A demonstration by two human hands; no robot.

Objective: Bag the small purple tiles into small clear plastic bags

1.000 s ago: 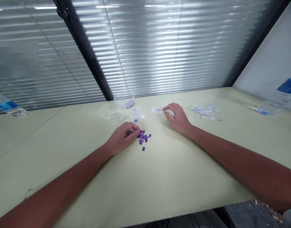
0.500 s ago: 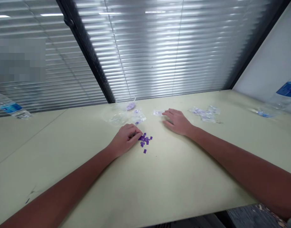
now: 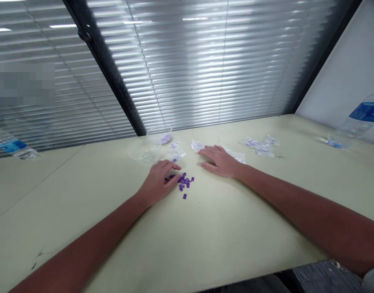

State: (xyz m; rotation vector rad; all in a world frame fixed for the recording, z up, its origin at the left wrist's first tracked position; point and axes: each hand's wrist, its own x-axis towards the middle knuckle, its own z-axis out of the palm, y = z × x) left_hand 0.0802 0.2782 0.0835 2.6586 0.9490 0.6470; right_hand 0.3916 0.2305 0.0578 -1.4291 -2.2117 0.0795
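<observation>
Small purple squares (image 3: 184, 181) lie in a loose pile on the table. My left hand (image 3: 158, 183) rests at the pile's left side, thumb and forefinger apart, with some of the squares between and under them. My right hand (image 3: 220, 161) is to the right of the pile, palm down with fingers stretched out and nothing seen in its grip. Its fingertips are by a small clear packet (image 3: 196, 145) with pale purple bits. Another clear packet (image 3: 238, 156) shows partly behind that hand.
A clear plastic container (image 3: 150, 154) stands near the window blinds, with a further packet (image 3: 176, 151) beside it. Several packets (image 3: 260, 145) lie in a heap at the right. Water bottles stand at the far left (image 3: 14, 145) and far right (image 3: 362, 116).
My left thumb and forefinger have parted, showing more squares between them. My right hand has shifted left and a little nearer, and a packet behind it has come into sight.
</observation>
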